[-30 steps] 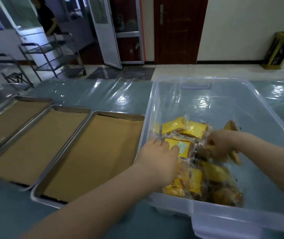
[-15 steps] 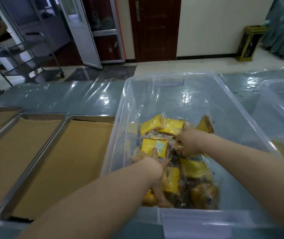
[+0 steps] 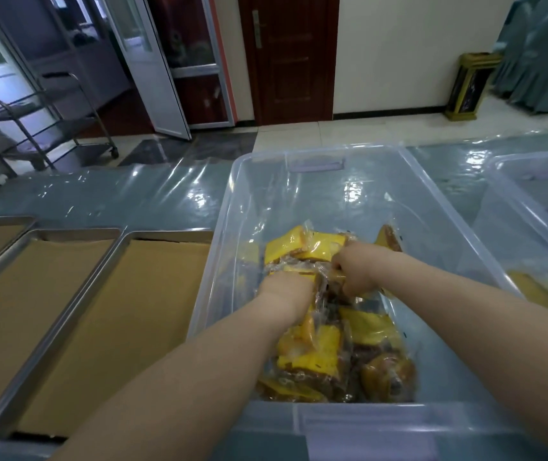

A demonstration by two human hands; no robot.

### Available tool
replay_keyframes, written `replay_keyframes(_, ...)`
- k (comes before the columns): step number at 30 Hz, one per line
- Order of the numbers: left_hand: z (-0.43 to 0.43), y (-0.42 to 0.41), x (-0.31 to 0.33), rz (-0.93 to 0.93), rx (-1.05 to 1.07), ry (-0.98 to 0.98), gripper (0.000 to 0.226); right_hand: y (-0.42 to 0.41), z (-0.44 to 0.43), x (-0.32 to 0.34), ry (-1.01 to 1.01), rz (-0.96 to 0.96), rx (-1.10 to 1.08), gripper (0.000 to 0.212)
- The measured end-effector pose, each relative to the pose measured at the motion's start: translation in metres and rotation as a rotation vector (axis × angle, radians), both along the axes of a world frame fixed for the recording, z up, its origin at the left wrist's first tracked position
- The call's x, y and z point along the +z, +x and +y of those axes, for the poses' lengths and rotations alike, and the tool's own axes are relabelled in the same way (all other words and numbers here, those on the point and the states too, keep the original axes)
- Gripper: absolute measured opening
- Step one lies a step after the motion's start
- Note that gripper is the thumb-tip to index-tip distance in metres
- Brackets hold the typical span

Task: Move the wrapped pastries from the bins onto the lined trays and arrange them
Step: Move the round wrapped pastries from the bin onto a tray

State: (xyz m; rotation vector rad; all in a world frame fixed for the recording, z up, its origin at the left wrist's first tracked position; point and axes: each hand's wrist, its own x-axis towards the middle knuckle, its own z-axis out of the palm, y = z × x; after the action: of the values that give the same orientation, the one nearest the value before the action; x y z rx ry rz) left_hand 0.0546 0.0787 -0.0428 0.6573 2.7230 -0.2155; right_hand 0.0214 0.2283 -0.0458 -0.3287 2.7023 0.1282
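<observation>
Reaching into the clear plastic storage bin (image 3: 359, 194) with both hands, working the pile of yellow-and-clear wrapped pastries (image 3: 329, 347) on its floor. The left hand (image 3: 285, 292) is lying knuckles-up on the pile with its fingers tucked under and out of sight; can't tell whether it is gripping a pack. The right hand (image 3: 355, 272) is curling closed on crinkled wrapper at the pile's far end, apparently pinching one pack, though which one is unclear.

Pile is running near-to-far along the bin's left half, so both hands are sitting at its far end and most packs are lying closer to the body, under the forearms.

Key relation: the nearest brown-paper-lined metal tray (image 3: 116, 327) is lying directly left of the bin, just beside its left wall, long axis also near-to-far. Left hand is nearer to it, so I'm judging that hand as the natural carrier; right would be crossing over. Tray is looking bare, so the task is at an early stage. A second clear bin (image 3: 532, 207) is sitting on the plastic-covered bench (image 3: 132, 194) to the right.
</observation>
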Motion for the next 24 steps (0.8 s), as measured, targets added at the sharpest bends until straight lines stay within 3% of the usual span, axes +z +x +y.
replay_keyframes(6, -0.007, -0.003, 0.032, 0.177, 0.053, 0.246, 0.048, 0.0, -0.001, 0.033, -0.207, 0.171, -0.104, 0.022)
replay_keyframes(14, -0.057, 0.001, 0.117, 0.486, 0.089, 0.703, 0.061, 0.029, -0.043, 0.12, -0.791, 0.479, -0.199, 0.008)
replay_keyframes(19, -0.126, 0.024, 0.166, 0.626, 0.111, 0.861, 0.06, 0.051, -0.115, 0.161, -0.912, 0.581, -0.125, 0.012)
replay_keyframes(24, -0.217, 0.047, 0.171, 0.666, 0.2, 0.866, 0.061, 0.061, -0.202, 0.173, -0.961, 0.528, 0.002, 0.016)
